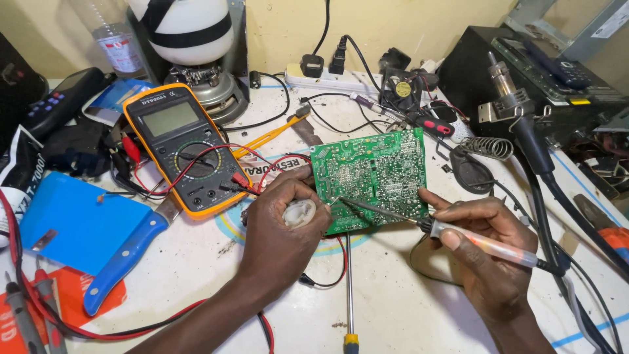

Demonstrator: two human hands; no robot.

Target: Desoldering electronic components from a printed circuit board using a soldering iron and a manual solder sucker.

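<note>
**Soldering Iron Applied to Circuit Board: Bench Layout**

At the far left, a flat blue rectangular plastic case point(69, 219) is laid on the white worktop point(406, 308), and a blue-handled knife point(124, 259) is rested against its right edge. Behind these, an orange-framed digital multimeter with a grey display point(180, 147) is positioned face up, with red and black test leads point(216, 164) plugged into its lower sockets.

Just right of the multimeter, the left hand point(282, 226) is closed around a small whitish round lump point(299, 213), which is pinched between thumb and fingers. The same hand is pressed against the left edge of the green printed circuit board point(370, 180), which is held tilted, solder side up, near the middle of the worktop. A thin steel screwdriver with a yellow-tipped handle point(349, 288) is laid below the board.

To the right, the right hand point(481, 252) is clamped on a pen-shaped soldering iron with a translucent handle point(485, 244); its thin metal tip is placed on the lower left area of the board. At the far right, a hot-air nozzle tool point(517, 111) is seated upright beside a black station housing point(524, 72).
</note>
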